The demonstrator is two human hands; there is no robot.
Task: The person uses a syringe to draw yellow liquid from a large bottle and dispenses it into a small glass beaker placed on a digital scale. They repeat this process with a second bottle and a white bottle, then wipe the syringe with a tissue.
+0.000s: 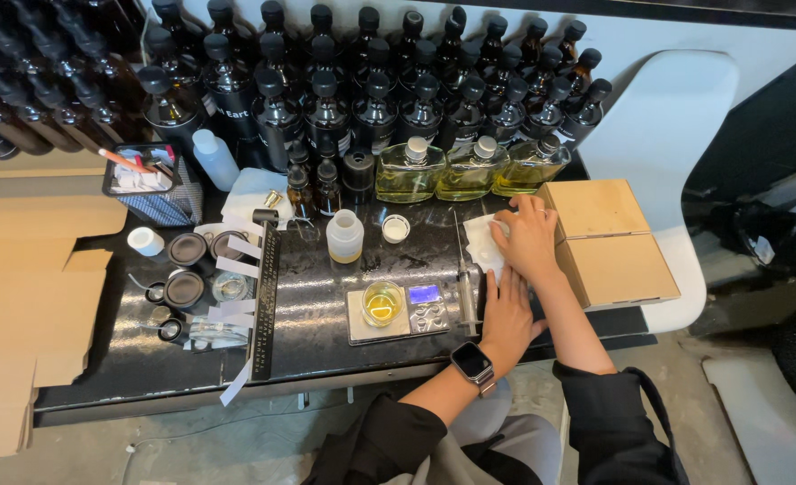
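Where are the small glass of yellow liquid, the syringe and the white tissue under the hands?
small glass of yellow liquid (382, 303): head view, on the liquid inside the glass.
syringe (463, 289): head view, on the barrel.
white tissue (480, 241): head view, on the bare part left of the right hand (529, 238).

- Right hand (530, 235) flat on a white paper tissue (482, 241), next to two tan cardboard boxes (606, 241).
- Left hand (508, 316) rests by a clear syringe (466, 289), right of the small digital scale (398, 313) holding a glass of yellow liquid (382, 303).

two brown cartons (606, 241) right, lit blue scale screen (424, 294)
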